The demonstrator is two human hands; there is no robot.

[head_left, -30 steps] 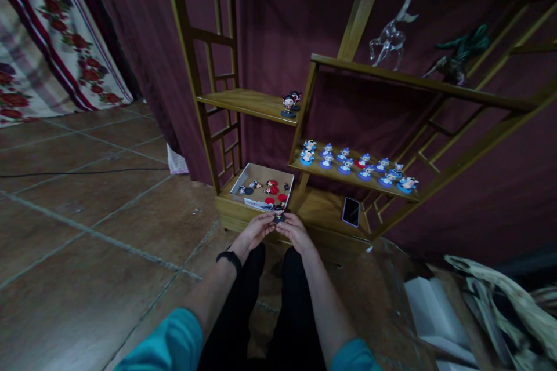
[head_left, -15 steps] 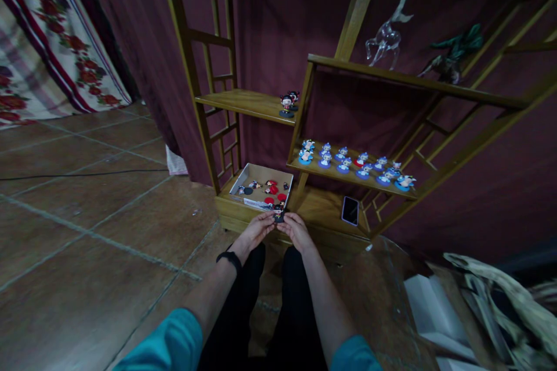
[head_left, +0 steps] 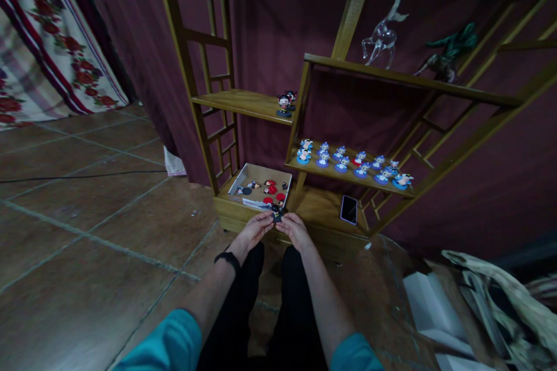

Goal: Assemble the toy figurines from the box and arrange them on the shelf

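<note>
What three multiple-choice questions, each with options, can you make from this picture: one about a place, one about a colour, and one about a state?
1. Where does the phone lie?
A. On the low shelf board, right of the box
B. Inside the box
C. On the floor tiles

2. What colour are most bases of the small figures on the middle shelf?
A. Green
B. Blue
C. Yellow

3. How is the small dark figure in front of the box kept?
A. It lies alone on the floor
B. It stands on the top shelf
C. Both hands pinch it together

Answers:
1 A, the phone rests flat on the bottom board beside the box.
2 B, nearly all the bases look blue, one looks red.
3 C, the left hand and the right hand meet around it.
</note>
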